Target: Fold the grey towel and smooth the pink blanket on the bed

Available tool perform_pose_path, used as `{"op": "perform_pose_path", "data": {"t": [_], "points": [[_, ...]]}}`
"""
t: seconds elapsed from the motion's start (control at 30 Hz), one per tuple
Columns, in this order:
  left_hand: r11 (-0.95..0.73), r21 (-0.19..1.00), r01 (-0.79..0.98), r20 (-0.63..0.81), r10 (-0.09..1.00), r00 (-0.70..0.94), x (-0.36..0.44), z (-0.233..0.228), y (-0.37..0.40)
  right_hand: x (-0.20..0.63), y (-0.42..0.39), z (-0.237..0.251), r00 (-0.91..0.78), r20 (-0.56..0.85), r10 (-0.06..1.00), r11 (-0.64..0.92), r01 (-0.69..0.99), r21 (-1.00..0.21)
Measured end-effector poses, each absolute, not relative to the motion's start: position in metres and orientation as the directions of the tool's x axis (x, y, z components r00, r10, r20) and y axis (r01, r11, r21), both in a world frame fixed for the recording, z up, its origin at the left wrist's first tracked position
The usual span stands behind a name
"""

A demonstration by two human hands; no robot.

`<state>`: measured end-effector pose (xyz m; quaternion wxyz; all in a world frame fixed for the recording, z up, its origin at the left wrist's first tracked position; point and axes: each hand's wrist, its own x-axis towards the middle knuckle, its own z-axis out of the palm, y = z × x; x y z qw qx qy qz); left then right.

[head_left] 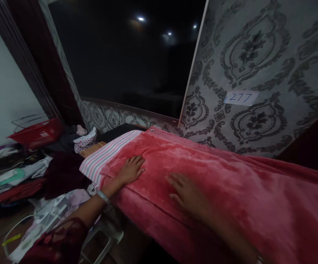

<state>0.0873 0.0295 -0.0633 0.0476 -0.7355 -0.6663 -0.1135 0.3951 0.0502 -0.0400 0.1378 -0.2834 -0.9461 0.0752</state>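
Observation:
A plush red blanket (219,172) lies spread over a long raised surface and hangs down its near side. My left hand (131,170) rests flat on the blanket near its left end, fingers apart. Farther right, my right hand (185,192) is over the same blanket with its fingers stretched out; it is slightly blurred, and I cannot tell how firmly it touches. Past the blanket's left edge shows a pink, grey and white striped cloth (108,156). Neither hand grips anything.
Behind stands a patterned wall with a large dark TV (131,55) and a paper marked 277 (241,98). At left are a red basket (37,132), piled clothes (18,179) and a white cable (7,234). A pale plastic stool (106,238) stands below my left arm.

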Motion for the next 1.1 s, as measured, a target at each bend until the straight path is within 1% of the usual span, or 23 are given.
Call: {"op": "perform_pose_path", "data": {"t": [0.07,0.13,0.17,0.23,0.3,0.33,0.43,0.47,0.5,0.57,0.63,0.7,0.77,0.93,1.03,1.1], "points": [[-0.091,0.095,0.991,0.241,0.968,0.066,0.085,-0.072,0.03,0.356,0.052,-0.035,-0.859,0.16,0.486,0.858,0.434,-0.275],[-0.106,0.107,0.989,0.263,0.962,0.075,0.082,-0.075,0.03,0.327,0.051,-0.037,-0.901,0.135,0.413,0.877,0.353,-0.327],[-0.111,0.116,0.987,0.275,0.959,0.076,0.08,-0.076,0.03,0.316,0.051,-0.041,-0.91,0.128,0.395,0.877,0.332,-0.348],[-0.094,0.143,0.985,0.327,0.944,0.042,0.078,-0.076,0.027,0.304,0.05,-0.052,-0.907,0.113,0.405,0.859,0.335,-0.388],[-0.015,0.169,0.986,0.424,0.904,-0.059,0.075,-0.076,0.023,0.302,0.053,-0.063,-0.898,0.113,0.425,0.837,0.343,-0.427],[0.034,0.178,0.983,0.472,0.874,-0.115,0.074,-0.076,0.019,0.303,0.058,-0.067,-0.903,0.115,0.414,0.833,0.325,-0.448],[0.143,0.177,0.974,0.548,0.808,-0.218,0.071,-0.077,0.01,0.303,0.093,-0.064,-0.944,0.102,0.313,0.803,0.206,-0.559],[0.173,0.168,0.971,0.554,0.798,-0.238,0.071,-0.078,0.007,0.3,0.112,-0.06,-0.943,0.108,0.314,0.773,0.188,-0.606],[0.209,0.16,0.965,0.554,0.79,-0.263,0.071,-0.079,0.006,0.295,0.133,-0.054,-0.93,0.125,0.345,0.741,0.188,-0.644],[0.291,0.157,0.944,0.532,0.78,-0.329,0.071,-0.081,0.006,0.28,0.181,-0.043,-0.85,0.178,0.495,0.687,0.258,-0.679],[0.344,0.167,0.924,0.489,0.785,-0.38,0.072,-0.085,0.008,0.261,0.227,-0.034,-0.74,0.209,0.639,0.655,0.382,-0.652],[0.351,0.177,0.92,0.454,0.8,-0.392,0.072,-0.089,0.011,0.239,0.266,-0.03,-0.662,0.209,0.72,0.624,0.486,-0.611],[0.34,0.174,0.924,0.45,0.807,-0.382,0.07,-0.095,0.012,0.219,0.296,-0.032,-0.628,0.199,0.752,0.607,0.541,-0.582],[0.307,0.111,0.945,0.475,0.819,-0.322,0.065,-0.11,0.011,0.18,0.344,-0.045,-0.635,0.121,0.763,0.581,0.591,-0.56],[0.297,0.091,0.95,0.498,0.813,-0.302,0.064,-0.116,0.01,0.164,0.363,-0.05,-0.657,0.078,0.75,0.572,0.583,-0.577],[0.287,0.09,0.954,0.509,0.81,-0.292,0.064,-0.118,0.009,0.153,0.371,-0.054,-0.68,0.084,0.728,0.581,0.549,-0.601]]}}
